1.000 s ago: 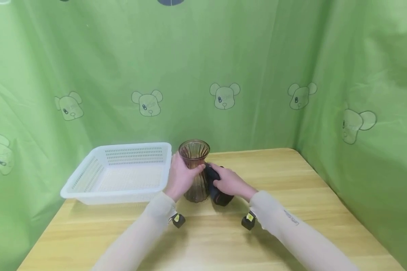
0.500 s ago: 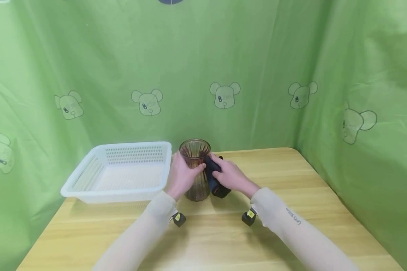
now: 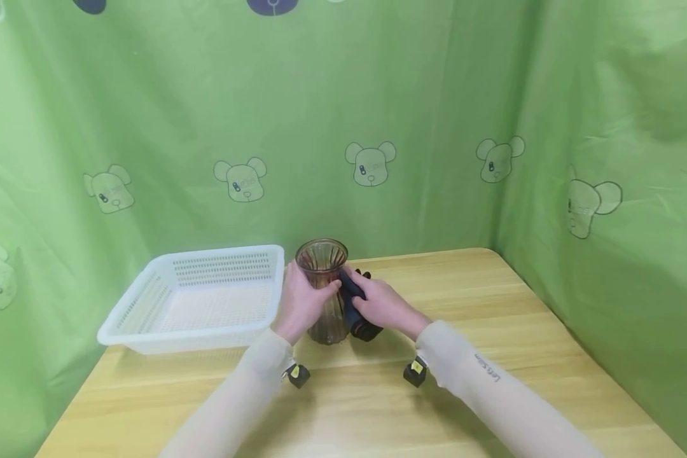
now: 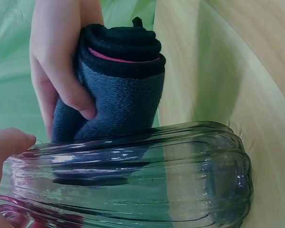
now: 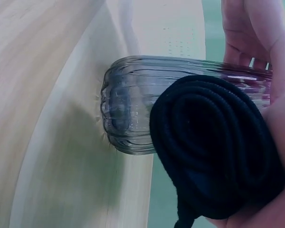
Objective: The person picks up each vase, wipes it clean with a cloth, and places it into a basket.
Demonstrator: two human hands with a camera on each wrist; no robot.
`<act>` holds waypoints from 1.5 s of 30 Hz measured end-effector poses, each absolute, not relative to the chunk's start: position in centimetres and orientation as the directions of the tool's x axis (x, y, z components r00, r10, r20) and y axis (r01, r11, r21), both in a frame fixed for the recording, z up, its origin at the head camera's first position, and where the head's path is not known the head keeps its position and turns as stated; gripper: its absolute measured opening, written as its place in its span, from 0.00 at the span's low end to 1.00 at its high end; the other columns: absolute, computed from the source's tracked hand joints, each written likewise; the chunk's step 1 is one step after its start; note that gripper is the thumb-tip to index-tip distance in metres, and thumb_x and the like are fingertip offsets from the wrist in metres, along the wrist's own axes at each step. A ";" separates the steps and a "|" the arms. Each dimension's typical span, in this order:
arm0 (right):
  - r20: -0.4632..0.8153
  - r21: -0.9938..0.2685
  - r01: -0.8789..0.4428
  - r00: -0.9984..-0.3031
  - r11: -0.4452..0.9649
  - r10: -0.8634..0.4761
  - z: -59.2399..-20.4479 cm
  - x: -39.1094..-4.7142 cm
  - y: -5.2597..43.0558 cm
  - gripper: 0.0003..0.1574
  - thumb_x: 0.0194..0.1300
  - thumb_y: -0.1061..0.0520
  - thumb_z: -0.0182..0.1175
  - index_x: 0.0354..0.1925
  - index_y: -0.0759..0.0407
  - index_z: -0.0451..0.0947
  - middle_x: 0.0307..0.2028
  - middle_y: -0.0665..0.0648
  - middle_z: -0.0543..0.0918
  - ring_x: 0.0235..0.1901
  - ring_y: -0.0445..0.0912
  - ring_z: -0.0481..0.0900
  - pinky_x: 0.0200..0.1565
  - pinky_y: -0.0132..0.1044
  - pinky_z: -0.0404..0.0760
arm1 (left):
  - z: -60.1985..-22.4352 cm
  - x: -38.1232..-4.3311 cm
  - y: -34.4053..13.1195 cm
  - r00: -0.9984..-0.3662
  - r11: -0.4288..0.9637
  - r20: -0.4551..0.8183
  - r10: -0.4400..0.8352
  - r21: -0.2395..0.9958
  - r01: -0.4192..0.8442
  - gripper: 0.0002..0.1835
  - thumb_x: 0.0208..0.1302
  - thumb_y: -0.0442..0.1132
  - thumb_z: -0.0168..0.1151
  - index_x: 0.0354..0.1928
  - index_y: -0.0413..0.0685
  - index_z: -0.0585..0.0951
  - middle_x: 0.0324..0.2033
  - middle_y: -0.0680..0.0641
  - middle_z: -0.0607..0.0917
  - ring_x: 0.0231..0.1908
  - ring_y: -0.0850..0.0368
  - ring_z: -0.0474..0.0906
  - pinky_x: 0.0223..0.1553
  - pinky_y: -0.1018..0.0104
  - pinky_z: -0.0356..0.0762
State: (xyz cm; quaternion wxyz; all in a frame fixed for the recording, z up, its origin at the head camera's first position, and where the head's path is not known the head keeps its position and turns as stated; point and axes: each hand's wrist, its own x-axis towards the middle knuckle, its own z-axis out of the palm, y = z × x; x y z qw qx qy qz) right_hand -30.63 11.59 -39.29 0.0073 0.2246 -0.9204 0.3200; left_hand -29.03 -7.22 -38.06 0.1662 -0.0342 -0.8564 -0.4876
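Observation:
A ribbed glass vase (image 3: pixel 327 321), amber-pink near its flared rim and clearer toward its base, stands upright on the table. My left hand (image 3: pixel 302 298) grips it below the rim from the left, thumb across the near side. My right hand (image 3: pixel 385 306) holds a rolled dark blue-grey cloth (image 4: pixel 123 99) with black edging against the vase's right side. In the right wrist view, the spiral end of the rolled cloth (image 5: pixel 213 147) covers part of the vase (image 5: pixel 128 107). The left wrist view shows the right thumb (image 4: pixel 80 102) pressed into the cloth's side.
A white perforated plastic basket (image 3: pixel 189 332) stands on the left of the wooden table (image 3: pixel 355 407), close to the left hand. Green curtains (image 3: pixel 298 95) with bear-head prints hang behind and along the right side.
My right hand has shifted the rolled cloth slightly up and closer along the vase's side, turning its lower end. The left hand keeps its grip on the vase. The head view has shifted slightly.

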 end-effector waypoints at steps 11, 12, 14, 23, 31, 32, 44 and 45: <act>0.124 -0.568 -0.404 -0.903 0.717 -0.411 -39.6 -30.9 11.4 0.45 0.72 0.58 0.55 0.80 0.41 0.50 0.53 0.74 0.82 0.29 0.46 0.82 0.30 0.36 0.81 | -37.8 -29.3 -7.3 -0.938 0.499 0.335 -0.088 0.830 0.250 0.45 0.51 0.46 0.78 0.69 0.47 0.64 0.60 0.45 0.73 0.63 0.49 0.71 0.70 0.49 0.68; 0.121 -0.566 -0.407 -0.901 0.717 -0.416 -39.7 -30.9 11.4 0.45 0.72 0.58 0.55 0.80 0.42 0.49 0.52 0.74 0.82 0.28 0.46 0.82 0.29 0.36 0.81 | -37.8 -29.2 -7.2 -0.939 0.499 0.333 -0.090 0.831 0.247 0.45 0.51 0.46 0.78 0.69 0.47 0.64 0.61 0.45 0.73 0.63 0.49 0.71 0.71 0.49 0.68; 0.114 -0.573 -0.406 -0.899 0.712 -0.422 -39.8 -30.8 11.4 0.45 0.72 0.59 0.55 0.80 0.42 0.49 0.50 0.74 0.83 0.27 0.45 0.82 0.28 0.36 0.80 | -37.9 -29.2 -7.2 -0.942 0.500 0.324 -0.090 0.832 0.239 0.45 0.51 0.46 0.78 0.69 0.48 0.64 0.61 0.46 0.73 0.63 0.50 0.71 0.71 0.50 0.67; 0.093 -0.595 -0.378 -0.909 0.709 -0.407 -40.6 -30.4 11.5 0.45 0.72 0.59 0.55 0.80 0.41 0.50 0.47 0.71 0.84 0.25 0.44 0.81 0.26 0.36 0.80 | -38.8 -29.0 -7.1 -0.949 0.505 0.301 -0.095 0.836 0.214 0.45 0.51 0.47 0.77 0.69 0.47 0.64 0.60 0.45 0.73 0.63 0.49 0.71 0.70 0.50 0.68; 0.112 -0.608 -0.376 -0.913 0.700 -0.393 -40.3 -30.8 11.5 0.45 0.73 0.58 0.55 0.79 0.36 0.50 0.50 0.71 0.83 0.25 0.44 0.82 0.27 0.36 0.81 | -38.2 -29.2 -7.0 -0.944 0.512 0.311 -0.114 0.832 0.212 0.45 0.51 0.48 0.76 0.68 0.48 0.64 0.59 0.46 0.72 0.61 0.47 0.74 0.68 0.49 0.71; 0.109 -0.608 -0.375 -0.913 0.700 -0.394 -40.3 -30.8 11.6 0.45 0.73 0.58 0.54 0.79 0.36 0.49 0.50 0.71 0.83 0.25 0.43 0.82 0.27 0.36 0.81 | -38.2 -29.2 -7.0 -0.945 0.514 0.305 -0.114 0.833 0.207 0.45 0.51 0.48 0.76 0.69 0.48 0.63 0.59 0.46 0.72 0.61 0.47 0.74 0.68 0.49 0.71; 0.115 -0.608 -0.382 -0.910 0.696 -0.400 -40.1 -30.4 11.7 0.44 0.73 0.59 0.54 0.80 0.40 0.50 0.54 0.71 0.81 0.28 0.44 0.82 0.30 0.36 0.81 | -38.1 -28.9 -6.6 -0.950 0.525 0.284 -0.127 0.832 0.179 0.47 0.51 0.51 0.75 0.70 0.48 0.61 0.59 0.46 0.72 0.61 0.45 0.75 0.67 0.47 0.73; 0.112 -0.608 -0.380 -0.910 0.697 -0.399 -40.1 -30.4 11.7 0.44 0.73 0.59 0.54 0.80 0.40 0.50 0.54 0.72 0.81 0.28 0.44 0.82 0.30 0.36 0.81 | -38.1 -28.9 -6.6 -0.950 0.524 0.287 -0.125 0.832 0.182 0.47 0.51 0.50 0.75 0.71 0.48 0.61 0.59 0.46 0.72 0.61 0.45 0.75 0.67 0.47 0.73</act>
